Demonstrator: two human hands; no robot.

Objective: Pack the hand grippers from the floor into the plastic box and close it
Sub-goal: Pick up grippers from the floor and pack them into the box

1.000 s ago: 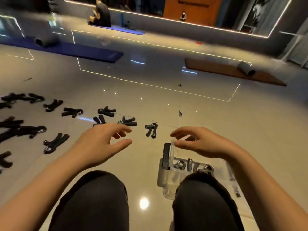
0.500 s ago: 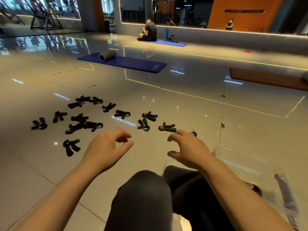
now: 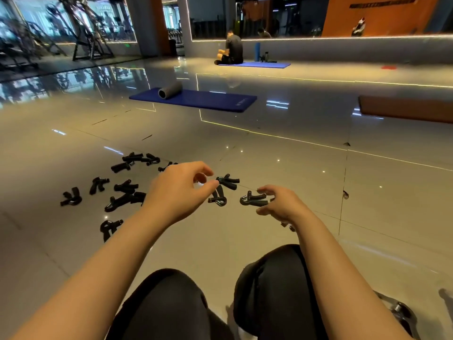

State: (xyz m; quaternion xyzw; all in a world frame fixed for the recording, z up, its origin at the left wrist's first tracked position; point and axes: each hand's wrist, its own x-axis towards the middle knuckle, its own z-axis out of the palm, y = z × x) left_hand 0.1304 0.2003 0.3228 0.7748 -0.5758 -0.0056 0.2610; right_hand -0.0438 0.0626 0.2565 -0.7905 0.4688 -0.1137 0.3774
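Observation:
Several black hand grippers lie scattered on the glossy tile floor, among them one [image 3: 71, 198] at far left, one [image 3: 228, 181] and one [image 3: 218, 198] in the middle. My left hand [image 3: 179, 190] hovers over the middle ones, fingers loosely curled, holding nothing. My right hand [image 3: 282, 204] reaches to the nearest hand gripper [image 3: 252, 200]; fingers and thumb spread around its handle ends, with no firm hold visible. The clear plastic box [image 3: 383, 297] shows only at the bottom right, behind my right forearm, with metal gripper parts inside.
My knees [image 3: 171, 303] fill the bottom of the view. A blue mat [image 3: 208, 100] with a grey foam roller [image 3: 169, 90] lies ahead. A person [image 3: 232, 49] sits on another mat farther back. A brown mat [image 3: 404, 110] is at right, gym machines at back left.
The view has lifted and swung away from the box. Both hands moved forward over the floor; my right hand now reaches the nearest hand gripper.

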